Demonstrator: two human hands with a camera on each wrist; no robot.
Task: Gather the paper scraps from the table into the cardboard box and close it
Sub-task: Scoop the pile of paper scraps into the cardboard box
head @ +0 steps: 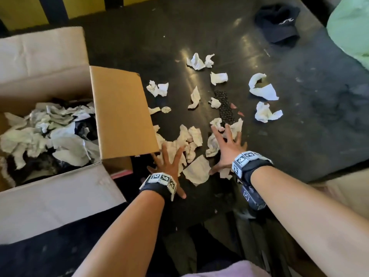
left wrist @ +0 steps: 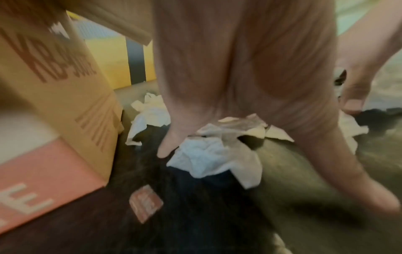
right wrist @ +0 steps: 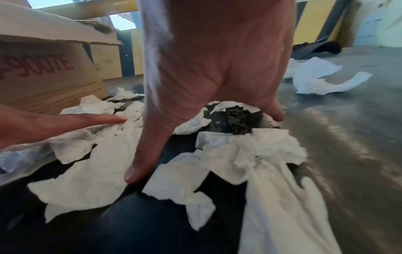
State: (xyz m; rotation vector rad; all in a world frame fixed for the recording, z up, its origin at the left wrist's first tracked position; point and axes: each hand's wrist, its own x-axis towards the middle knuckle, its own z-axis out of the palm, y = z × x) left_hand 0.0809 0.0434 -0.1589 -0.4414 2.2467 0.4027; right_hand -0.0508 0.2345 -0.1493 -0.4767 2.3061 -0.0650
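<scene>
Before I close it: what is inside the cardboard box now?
The box holds white crumpled paper scraps lying over something dark. What lies under them, and the bottom, is covered.

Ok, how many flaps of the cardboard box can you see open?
3: the far flap tilted back, the right flap standing beside the scraps, and the near flap folded outward. A fourth may be out of frame.

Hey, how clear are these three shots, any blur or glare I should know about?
Head view: mostly sharp, glare streaks on the dark glossy table, edges bowed by the wide lens. Left wrist view: heavily motion-blurred, the left hand and brown cardboard box smeared. Right wrist view: right hand and white torn paper scraps fairly clear, right edge streaked with sheen.
</scene>
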